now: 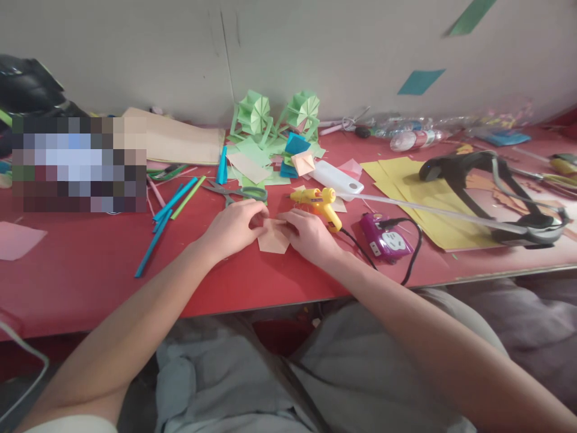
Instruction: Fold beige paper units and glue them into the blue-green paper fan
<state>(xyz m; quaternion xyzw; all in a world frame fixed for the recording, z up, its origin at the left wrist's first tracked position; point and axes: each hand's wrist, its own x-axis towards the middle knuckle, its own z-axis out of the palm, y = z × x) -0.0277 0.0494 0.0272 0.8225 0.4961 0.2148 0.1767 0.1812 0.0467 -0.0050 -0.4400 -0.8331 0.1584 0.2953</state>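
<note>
A small piece of peach paper [274, 238] lies on the red table between my hands, with a fold across its upper part. My left hand [238, 224] is curled at its left side, thumb and fingertips closed on the upper left edge. From the other side, my right hand [310, 233] pinches the upper right edge, its fingers bent over the paper. Just beyond my hands are scissors [255, 193] with green handles and a yellow hot glue gun [318, 201] lying on its side. The fingers partly cover the paper's far edge.
Two green folded-paper models [255, 114] stand by the wall among paper scraps. Blue paper sticks [153, 243] lie left. To the right are a purple power socket [385, 237] with a black cable, yellow sheets [428, 222], a black head strap [518, 228] and plastic bottles [417, 139].
</note>
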